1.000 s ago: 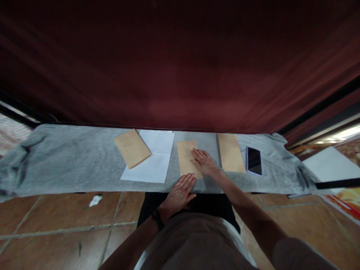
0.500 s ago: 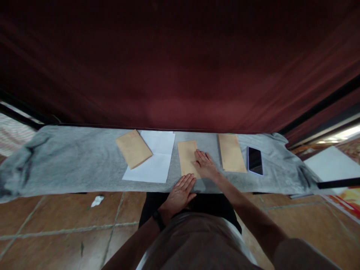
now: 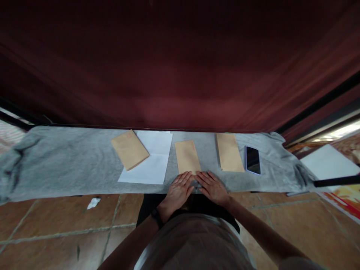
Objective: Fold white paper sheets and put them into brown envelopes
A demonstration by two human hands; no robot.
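Observation:
A brown paper envelope (image 3: 188, 155) lies flat on the grey cloth in front of me, its near edge under my fingertips. My left hand (image 3: 179, 189) rests on the near left corner, fingers stretched out, with a dark band on the wrist. Flat beside it, my right hand (image 3: 213, 188) touches the near right corner with its fingers extended. Neither hand grips anything. To the left, a stack of brown envelopes (image 3: 129, 150) lies askew over white paper sheets (image 3: 146, 169). More brown envelopes (image 3: 230, 153) lie in a pile to the right.
A phone (image 3: 252, 160) lies right of the right-hand pile. Grey cloth (image 3: 70, 161) covers the narrow surface, with a dark red curtain (image 3: 180, 82) rising behind it. Dark bars flank both ends. A crumpled white tissue (image 3: 93, 203) is on the tiled floor.
My right hand has slid from the middle of the envelope's right side down to its near edge, beside my left hand. The left hand stays at the near edge. The view has shifted slightly.

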